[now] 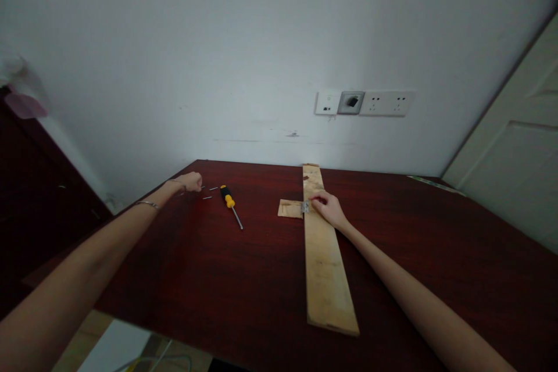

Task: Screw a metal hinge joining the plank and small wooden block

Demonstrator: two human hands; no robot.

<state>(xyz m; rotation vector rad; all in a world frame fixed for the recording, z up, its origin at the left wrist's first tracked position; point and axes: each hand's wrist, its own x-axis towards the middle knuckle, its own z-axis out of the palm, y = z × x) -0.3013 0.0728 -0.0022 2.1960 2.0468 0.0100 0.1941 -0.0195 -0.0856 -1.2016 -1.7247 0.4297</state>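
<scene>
A long pale wooden plank [325,267] lies lengthwise on the dark red table [244,279]. A small wood block [290,208] sits against its left edge, joined by a small metal hinge [306,206]. My right hand [328,207] rests on the plank with its fingertips pressed together at the hinge. My left hand [190,181], a bracelet on its wrist, is closed in a loose fist at the table's far left, beside a few loose screws [208,192]. A screwdriver [230,203] with a yellow and black handle lies between my hands.
A white wall stands right behind the table, with a row of sockets [364,103]. A pale door [514,174] is at the right. A dark cabinet [39,197] stands at the left. Floor and a cable show below the table's near edge.
</scene>
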